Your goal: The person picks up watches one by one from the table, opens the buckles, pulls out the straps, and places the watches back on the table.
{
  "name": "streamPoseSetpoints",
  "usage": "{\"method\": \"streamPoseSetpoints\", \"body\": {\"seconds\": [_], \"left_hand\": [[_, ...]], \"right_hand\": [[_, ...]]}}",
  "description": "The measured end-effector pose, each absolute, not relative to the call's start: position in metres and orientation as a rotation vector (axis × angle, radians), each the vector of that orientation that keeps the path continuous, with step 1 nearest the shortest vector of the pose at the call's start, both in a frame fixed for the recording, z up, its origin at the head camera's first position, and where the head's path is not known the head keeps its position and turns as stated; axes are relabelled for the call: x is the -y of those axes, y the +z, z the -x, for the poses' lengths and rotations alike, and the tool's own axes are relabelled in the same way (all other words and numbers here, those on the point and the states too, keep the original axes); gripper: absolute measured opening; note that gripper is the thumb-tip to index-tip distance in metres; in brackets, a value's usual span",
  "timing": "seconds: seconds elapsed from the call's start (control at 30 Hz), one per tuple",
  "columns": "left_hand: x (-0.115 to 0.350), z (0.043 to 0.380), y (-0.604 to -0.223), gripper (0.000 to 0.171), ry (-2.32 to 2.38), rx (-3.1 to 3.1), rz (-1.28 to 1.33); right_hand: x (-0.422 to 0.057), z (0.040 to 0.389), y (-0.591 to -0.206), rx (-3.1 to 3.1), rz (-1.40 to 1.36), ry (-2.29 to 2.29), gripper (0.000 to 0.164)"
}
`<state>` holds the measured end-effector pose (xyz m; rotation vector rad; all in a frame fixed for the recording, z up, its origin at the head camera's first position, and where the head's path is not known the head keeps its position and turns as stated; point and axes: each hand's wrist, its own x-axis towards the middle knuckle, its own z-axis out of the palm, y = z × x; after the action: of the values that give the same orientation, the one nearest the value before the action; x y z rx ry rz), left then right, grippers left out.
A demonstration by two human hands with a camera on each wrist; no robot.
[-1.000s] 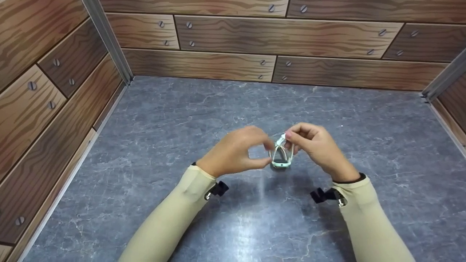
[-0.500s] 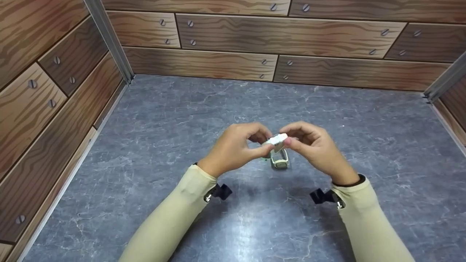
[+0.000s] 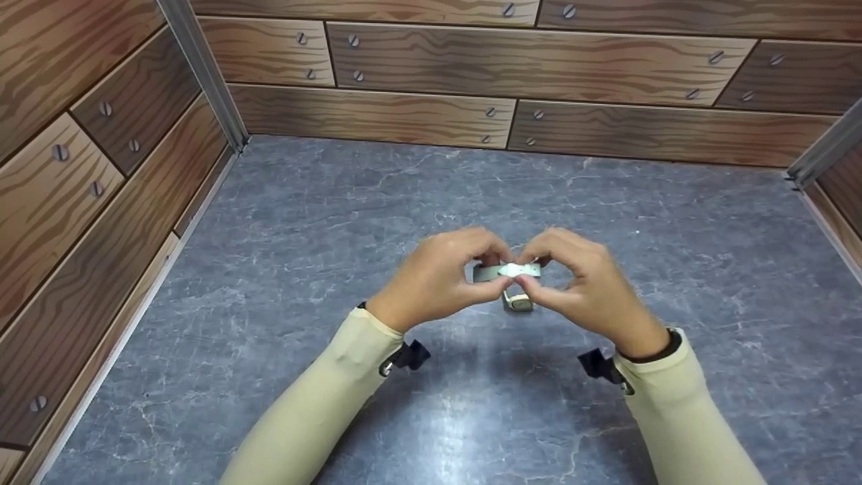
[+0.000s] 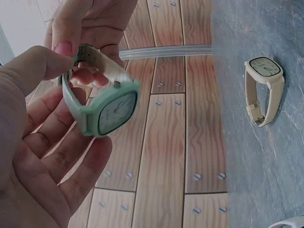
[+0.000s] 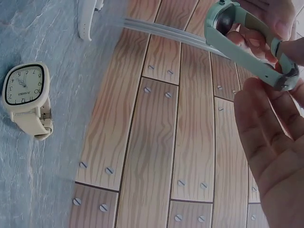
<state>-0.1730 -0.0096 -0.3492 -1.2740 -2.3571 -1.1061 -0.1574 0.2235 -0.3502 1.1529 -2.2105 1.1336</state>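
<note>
A mint-green wristwatch [image 4: 116, 111] with a rounded square dial is held above the table, its strap closed in a loop. My left hand [image 3: 444, 276] and right hand [image 3: 579, 283] meet at the strap's buckle end, thumbs and fingertips pinching it from both sides. In the left wrist view the dial hangs away from the buckle. The fingertips partly hide the buckle, so how it is fastened cannot be told. Below the hands a cream wristwatch [image 5: 26, 85] stands on the table, its strap looped and dial showing.
The table [image 3: 370, 188] has a grey marbled top. Wood-patterned walls [image 3: 417, 64] with metal corner strips enclose it at the back and sides. A white strap [image 5: 86, 21] pokes into the right wrist view's upper edge.
My left hand has come in and taken hold of the mint watch's strap beside the right hand. The strap has turned from hanging to lying level between both hands. The cream watch has stayed put.
</note>
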Motion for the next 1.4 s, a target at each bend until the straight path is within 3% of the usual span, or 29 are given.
{"method": "streamPoseSetpoints", "body": {"seconds": [0.73,0.87,1.0,1.17,1.4], "left_hand": [[0.0099,0.1768,-0.3508,0.016,-0.982,2.416,1.29],[0.0106,0.1767,-0.3506,0.014,-0.995,2.402,1.289],[0.011,0.1767,-0.3503,0.013,-1.01,2.392,1.288],[0.0104,0.1772,-0.352,0.014,-1.001,2.383,1.302],[0.0097,0.177,-0.3533,0.014,-0.963,2.381,1.323]], "right_hand": [[-0.225,0.1601,-0.3535,2.249,-1.177,1.114,0.023],[-0.2247,0.1613,-0.3545,2.251,-1.167,1.12,0.02],[-0.2248,0.1617,-0.3548,2.263,-1.162,1.143,0.006],[-0.2254,0.1619,-0.356,2.239,-1.188,1.151,0.018],[-0.2261,0.1618,-0.3578,2.24,-1.2,1.143,0.016]]}}
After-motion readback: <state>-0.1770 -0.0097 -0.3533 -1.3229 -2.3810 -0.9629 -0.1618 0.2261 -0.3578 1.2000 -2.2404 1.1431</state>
